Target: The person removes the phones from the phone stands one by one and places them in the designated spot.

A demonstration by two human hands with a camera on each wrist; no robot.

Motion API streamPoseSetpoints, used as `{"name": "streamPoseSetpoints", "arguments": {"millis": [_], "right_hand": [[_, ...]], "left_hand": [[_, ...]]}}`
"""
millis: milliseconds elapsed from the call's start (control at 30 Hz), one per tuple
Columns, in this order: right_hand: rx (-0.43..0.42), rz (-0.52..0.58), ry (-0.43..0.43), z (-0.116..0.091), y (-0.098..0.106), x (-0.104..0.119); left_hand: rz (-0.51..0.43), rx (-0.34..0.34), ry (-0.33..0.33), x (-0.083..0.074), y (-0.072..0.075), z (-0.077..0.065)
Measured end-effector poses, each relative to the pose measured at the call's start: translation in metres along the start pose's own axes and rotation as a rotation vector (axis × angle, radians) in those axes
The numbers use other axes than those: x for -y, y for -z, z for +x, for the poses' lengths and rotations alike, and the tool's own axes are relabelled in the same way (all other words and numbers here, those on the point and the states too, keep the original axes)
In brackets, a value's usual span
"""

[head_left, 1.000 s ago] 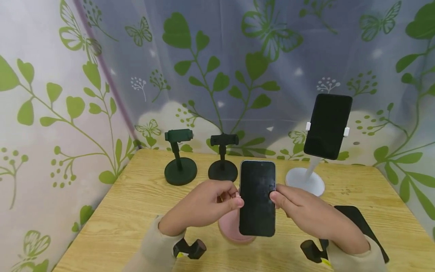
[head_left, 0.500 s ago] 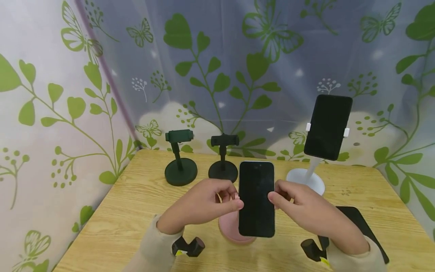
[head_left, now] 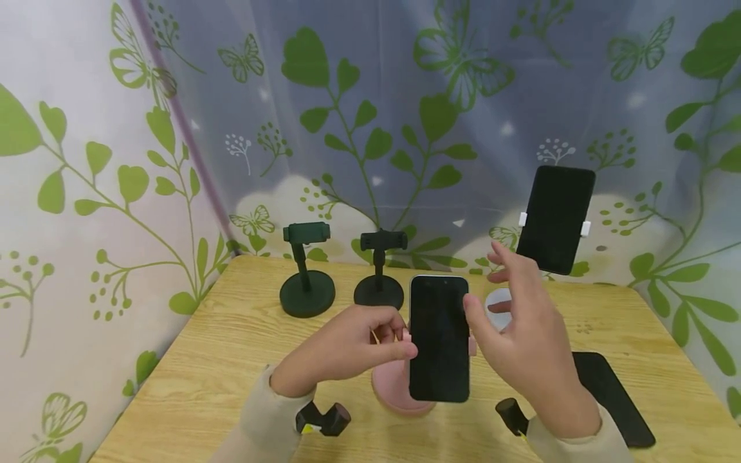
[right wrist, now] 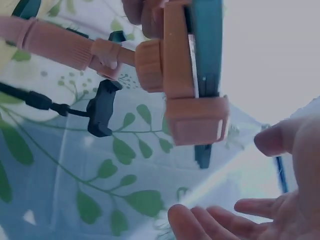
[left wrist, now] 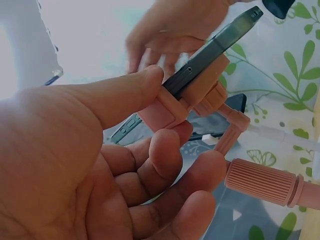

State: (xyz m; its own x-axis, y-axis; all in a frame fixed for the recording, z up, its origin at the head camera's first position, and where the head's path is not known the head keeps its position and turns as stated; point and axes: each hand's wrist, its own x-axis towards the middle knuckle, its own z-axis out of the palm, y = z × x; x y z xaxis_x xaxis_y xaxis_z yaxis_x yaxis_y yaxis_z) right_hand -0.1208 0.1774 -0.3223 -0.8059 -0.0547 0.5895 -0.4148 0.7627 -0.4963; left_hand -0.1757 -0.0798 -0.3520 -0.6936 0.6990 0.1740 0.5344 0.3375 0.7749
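A dark phone (head_left: 440, 337) sits upright in the clamp of a pink phone stand (head_left: 398, 389), whose round base rests on the table. My left hand (head_left: 341, 350) pinches the clamp's left side between thumb and index finger; the left wrist view shows the thumb pressing on the pink clamp arm (left wrist: 162, 111) by the phone's edge. My right hand (head_left: 529, 341) is raised at the phone's right side, fingers spread and holding nothing. In the right wrist view, a gap separates its fingers from the other pink clamp arm (right wrist: 197, 121), which hooks round the phone's edge.
A dark green phone stand (head_left: 308, 292) and a black one (head_left: 379, 292) stand at the back of the wooden table (head_left: 202, 366). At the right, a white stand (head_left: 496, 301) bears another phone (head_left: 557, 218). A black phone or tablet (head_left: 616, 399) lies flat near my right forearm.
My right hand has let go of the phone's right edge and lifted away with its fingers opening, exposing the pink clamp arm there. The left hand keeps its hold.
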Motion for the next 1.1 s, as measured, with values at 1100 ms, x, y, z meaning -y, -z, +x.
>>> {"name": "streamPoseSetpoints", "arguments": {"millis": [1100], "right_hand": [[0.238,-0.6,0.441,0.032,-0.032,0.045]], "left_hand": [[0.063,0.013,-0.035,0.0,-0.001,0.0]]}}
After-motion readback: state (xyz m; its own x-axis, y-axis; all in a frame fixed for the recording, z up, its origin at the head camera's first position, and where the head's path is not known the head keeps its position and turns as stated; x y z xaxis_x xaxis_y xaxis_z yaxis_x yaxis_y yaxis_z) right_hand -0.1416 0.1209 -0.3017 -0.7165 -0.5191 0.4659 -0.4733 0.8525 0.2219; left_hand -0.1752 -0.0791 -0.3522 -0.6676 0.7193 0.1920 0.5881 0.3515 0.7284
